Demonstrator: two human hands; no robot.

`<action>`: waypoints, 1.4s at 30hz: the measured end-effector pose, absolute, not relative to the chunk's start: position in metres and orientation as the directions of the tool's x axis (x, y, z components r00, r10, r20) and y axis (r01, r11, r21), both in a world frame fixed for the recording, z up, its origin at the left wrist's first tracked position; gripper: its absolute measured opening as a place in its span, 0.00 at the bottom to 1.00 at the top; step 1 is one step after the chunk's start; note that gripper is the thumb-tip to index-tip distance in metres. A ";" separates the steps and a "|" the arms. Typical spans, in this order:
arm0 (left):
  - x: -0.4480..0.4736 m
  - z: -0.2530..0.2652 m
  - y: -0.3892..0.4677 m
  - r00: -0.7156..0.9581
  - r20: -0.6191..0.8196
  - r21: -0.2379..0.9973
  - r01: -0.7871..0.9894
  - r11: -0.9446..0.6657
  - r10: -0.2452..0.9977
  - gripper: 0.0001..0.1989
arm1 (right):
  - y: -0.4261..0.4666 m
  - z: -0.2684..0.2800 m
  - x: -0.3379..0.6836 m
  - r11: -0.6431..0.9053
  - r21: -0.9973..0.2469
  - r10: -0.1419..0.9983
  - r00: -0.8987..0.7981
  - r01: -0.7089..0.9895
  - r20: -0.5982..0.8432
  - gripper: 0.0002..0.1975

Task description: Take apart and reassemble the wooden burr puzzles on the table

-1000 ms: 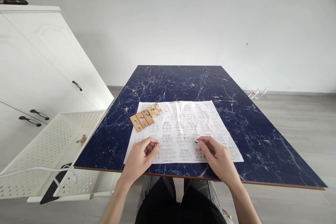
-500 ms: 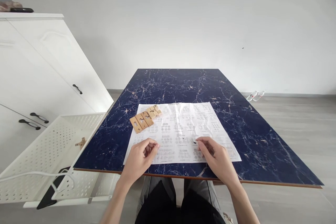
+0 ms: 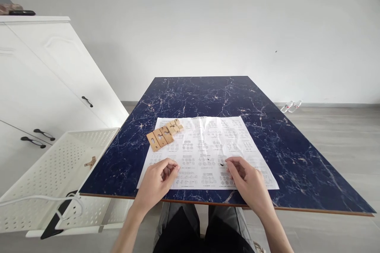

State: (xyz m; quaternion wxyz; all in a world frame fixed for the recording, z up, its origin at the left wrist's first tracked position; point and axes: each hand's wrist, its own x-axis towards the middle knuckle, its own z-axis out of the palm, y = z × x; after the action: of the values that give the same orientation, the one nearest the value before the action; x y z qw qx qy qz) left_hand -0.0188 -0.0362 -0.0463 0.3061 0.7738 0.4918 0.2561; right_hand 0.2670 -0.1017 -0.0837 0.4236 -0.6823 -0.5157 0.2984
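A creased white sheet (image 3: pixel 194 154), printed with small grey diagrams, lies flat near the table's front edge. My left hand (image 3: pixel 157 180) rests on its lower left part, fingers loosely curled, thumb slightly apart from the forefinger, nothing visible in it. On the lower right part rests my right hand (image 3: pixel 247 178), half curled and likewise without anything visible in it. Beside its fingertips is a small dark spot (image 3: pixel 221 164), a tear or a scrap, I cannot tell which. Flat wooden puzzle pieces (image 3: pixel 160 137) with cut-outs and numbers sit in a slanting row at the sheet's upper left, beyond my left hand.
The dark blue marbled table (image 3: pixel 202 95) has its far edge near a pale wall. To the left stand a white cabinet (image 3: pixel 53 71) and a perforated white basket (image 3: pixel 56 166) with a cable and a small wooden piece (image 3: pixel 90 162). Plastic bottles (image 3: pixel 291 106) lie on the floor.
The view has shifted slightly. My right hand has edged a little away from the dark spot, so more of it shows. My left hand and the wooden pieces stay where they were.
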 end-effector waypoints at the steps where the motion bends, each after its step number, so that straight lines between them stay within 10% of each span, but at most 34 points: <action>1: -0.019 -0.047 -0.036 0.381 0.096 0.728 0.603 -0.326 0.920 0.15 | -0.102 -0.084 0.267 -0.109 -0.882 0.958 0.284 0.458 0.029 0.26; 42: -0.021 -0.052 -0.036 0.369 0.057 0.742 0.606 -0.287 0.927 0.15 | -0.108 -0.082 0.261 -0.091 -0.870 0.955 0.289 0.485 0.061 0.20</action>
State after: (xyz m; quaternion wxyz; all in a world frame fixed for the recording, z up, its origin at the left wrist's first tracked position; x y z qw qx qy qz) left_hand -0.0213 -0.0356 -0.0524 0.3216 0.7624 0.5029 0.2496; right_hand 0.2610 -0.1078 -0.0818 0.4207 -0.6837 -0.5268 0.2793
